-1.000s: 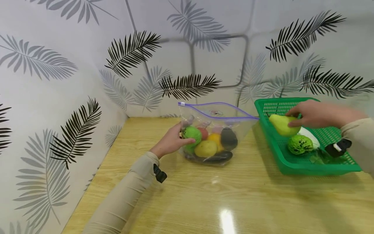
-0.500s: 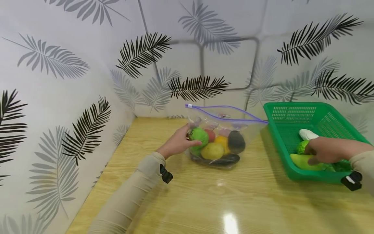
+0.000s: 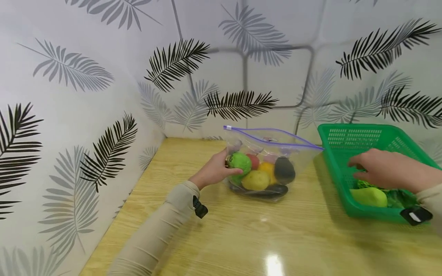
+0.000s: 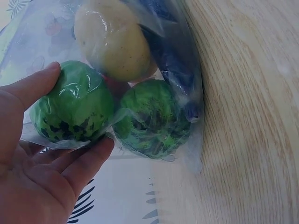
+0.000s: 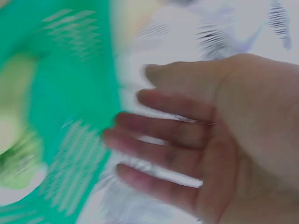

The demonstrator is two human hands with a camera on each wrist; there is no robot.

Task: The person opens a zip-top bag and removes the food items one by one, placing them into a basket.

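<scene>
My left hand [image 3: 215,170] grips the left side of a clear zip bag [image 3: 305,155], thumb in front and fingers behind. Through the plastic it holds a green round vegetable with dark marks [image 4: 72,102]; a second dark-marked green vegetable [image 4: 152,119] sits beside it. A potato [image 3: 256,180], an orange fruit [image 3: 267,169], a dark oval one [image 3: 284,170] and a long dark one [image 3: 276,190] also lie inside. The bag's purple-edged mouth gapes. My right hand [image 3: 383,168] hovers over the green basket [image 3: 333,176], fingers extended and holding nothing. Beneath it lies a yellow-green pear [image 3: 370,197].
Dark leafy greens [image 3: 402,199] and a bumpy green vegetable [image 3: 371,185], partly hidden by my hand, lie in the basket. It stands on the wooden table [image 3: 221,234] to the right of the bag. A leaf-patterned wall [image 3: 193,115] closes off the back and left.
My right hand has lowered the pear into the basket's near side, let go of it and lifted away. My left hand keeps its grip on the bag. The whole view has shifted slightly.
</scene>
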